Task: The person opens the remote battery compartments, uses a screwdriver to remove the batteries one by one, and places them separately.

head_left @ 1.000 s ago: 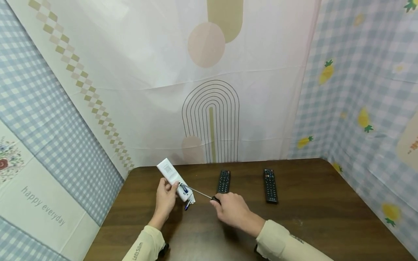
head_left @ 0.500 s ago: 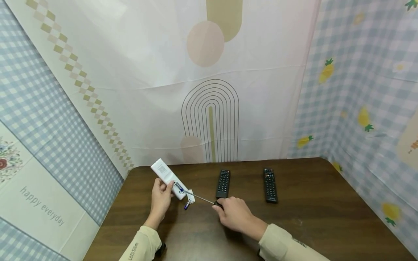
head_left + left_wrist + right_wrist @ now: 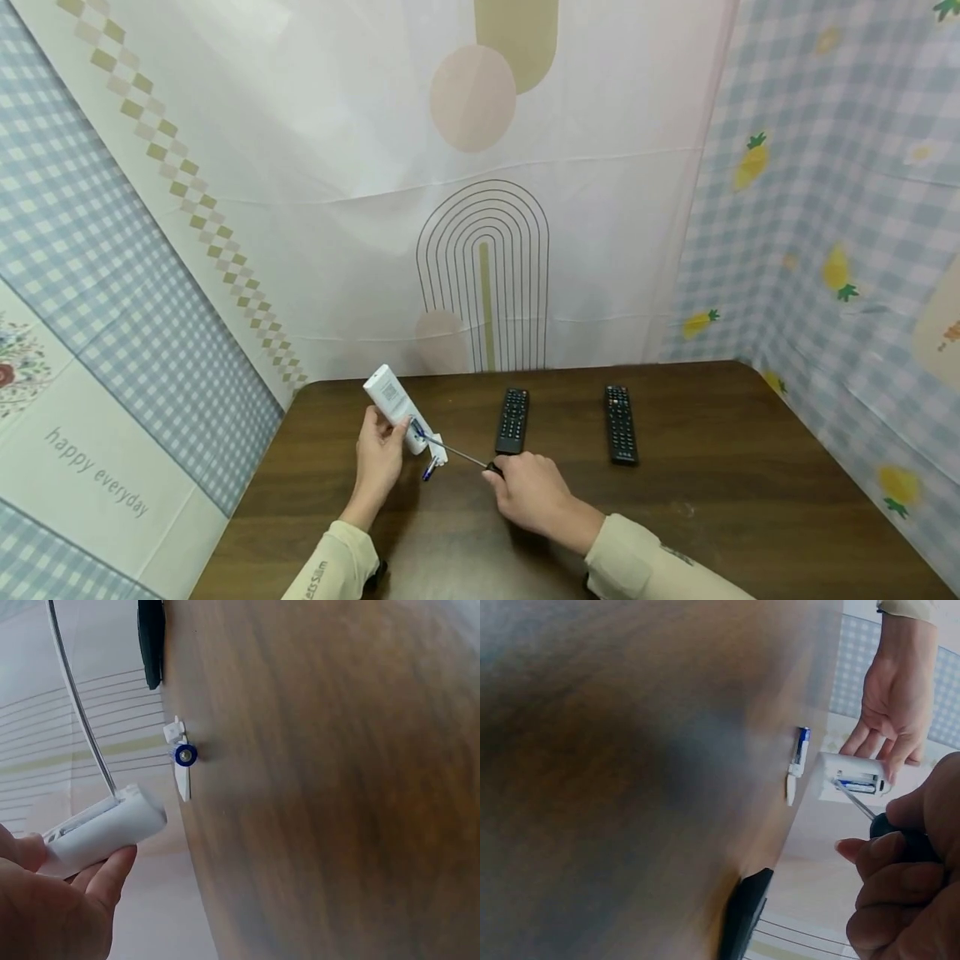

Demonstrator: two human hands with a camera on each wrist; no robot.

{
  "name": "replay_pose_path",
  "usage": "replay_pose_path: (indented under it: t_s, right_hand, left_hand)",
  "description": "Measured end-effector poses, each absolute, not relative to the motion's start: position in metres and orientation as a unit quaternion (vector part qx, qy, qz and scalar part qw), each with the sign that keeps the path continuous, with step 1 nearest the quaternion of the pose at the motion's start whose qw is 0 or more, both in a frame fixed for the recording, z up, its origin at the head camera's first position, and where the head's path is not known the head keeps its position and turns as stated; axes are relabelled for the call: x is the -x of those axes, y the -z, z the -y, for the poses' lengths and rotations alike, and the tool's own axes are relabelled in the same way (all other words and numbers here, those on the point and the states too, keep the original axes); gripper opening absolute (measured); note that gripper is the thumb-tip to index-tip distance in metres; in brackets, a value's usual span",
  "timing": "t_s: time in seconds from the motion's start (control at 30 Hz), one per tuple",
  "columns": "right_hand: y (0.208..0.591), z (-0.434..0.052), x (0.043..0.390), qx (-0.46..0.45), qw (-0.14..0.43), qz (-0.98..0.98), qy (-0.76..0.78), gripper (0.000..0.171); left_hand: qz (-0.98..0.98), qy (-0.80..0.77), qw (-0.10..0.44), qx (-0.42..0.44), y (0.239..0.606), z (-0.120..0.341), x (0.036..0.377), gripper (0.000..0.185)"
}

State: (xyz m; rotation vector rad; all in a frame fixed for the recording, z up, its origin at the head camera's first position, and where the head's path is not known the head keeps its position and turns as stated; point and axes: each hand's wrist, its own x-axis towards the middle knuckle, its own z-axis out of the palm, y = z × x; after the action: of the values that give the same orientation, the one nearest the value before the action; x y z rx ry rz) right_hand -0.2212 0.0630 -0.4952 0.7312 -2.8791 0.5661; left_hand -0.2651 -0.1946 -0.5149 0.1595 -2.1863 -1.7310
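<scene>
In the head view my left hand (image 3: pixel 380 458) holds a white remote control (image 3: pixel 390 394) tilted above the table, its back turned up. The battery bay is uncovered, and one blue-and-white battery (image 3: pixel 857 787) lies in it in the right wrist view. My right hand (image 3: pixel 536 492) grips the dark handle (image 3: pixel 904 838) of a screwdriver (image 3: pixel 459 452). Its thin metal shaft reaches into the bay, at the end of that battery. On the table below the remote lie a second battery (image 3: pixel 802 746) and the small white battery cover (image 3: pixel 791 787), close together.
Two black remote controls lie on the brown wooden table (image 3: pixel 705 467): one remote (image 3: pixel 513 421) just beyond my right hand, the other remote (image 3: pixel 621 425) farther right. A patterned cloth (image 3: pixel 360 275) hangs behind the table's far edge, with checked cloths on both sides.
The white remote and left hand shifted left, then came back right, and the remote's tilt changed. The screwdriver followed with its tip at the bay. The loose battery and cover stayed put.
</scene>
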Motion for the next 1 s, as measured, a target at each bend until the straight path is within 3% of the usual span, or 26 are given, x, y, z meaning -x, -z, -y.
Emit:
replay_pose_path:
  t_s: [0.27,0.67,1.0]
  right_hand:
    - [0.503,-0.066,0.222,-0.255,0.068,0.942,-0.209,0.025]
    - [0.513,-0.065,0.222,-0.262,0.076,0.926,-0.262,0.022]
    - [0.517,-0.067,0.224,-0.245,0.055,0.924,-0.289,0.025]
  left_hand:
    - [0.722,0.671,0.155,-0.069,0.516,0.205,0.265,0.038]
    - [0.66,0.73,0.145,-0.104,0.52,0.214,0.264,0.03]
    - [0.611,0.77,0.129,-0.132,0.523,0.215,0.265,0.033]
